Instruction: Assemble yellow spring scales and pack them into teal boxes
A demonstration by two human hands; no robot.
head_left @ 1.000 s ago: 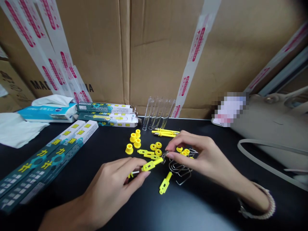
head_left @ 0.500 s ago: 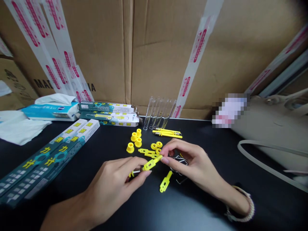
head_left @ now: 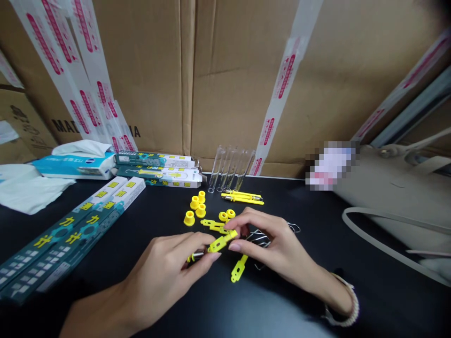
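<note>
My left hand (head_left: 176, 263) pinches a flat yellow plastic slotted strip (head_left: 217, 244) between thumb and fingers. Beside it, a coiled metal spring (head_left: 198, 255) with yellow ends pokes out, mostly hidden in the hand. The thumb and fingers of my right hand (head_left: 264, 234) close round the strip's far end. Under my right hand lie several bent wire hooks (head_left: 260, 238), partly covered. Another yellow slotted strip (head_left: 238, 270) rests on the table just below, and more strips (head_left: 211, 223) lie behind. Small yellow rings (head_left: 230, 214) are partly hidden by my right fingers.
Yellow flanged caps (head_left: 189, 218) stand beyond my left hand. Farther back are clear tubes (head_left: 218, 171) and assembled yellow spring pieces (head_left: 243, 198). Long printed boxes (head_left: 91, 220) and a tissue pack (head_left: 75, 164) lie left; a grey bag (head_left: 387, 183) sits right, before a cardboard wall (head_left: 229, 94).
My right hand has shifted slightly left and down along the strip's end, and its fingers have moved. More wire hooks show beyond it. The left hand keeps its hold; the view has tilted a little.
</note>
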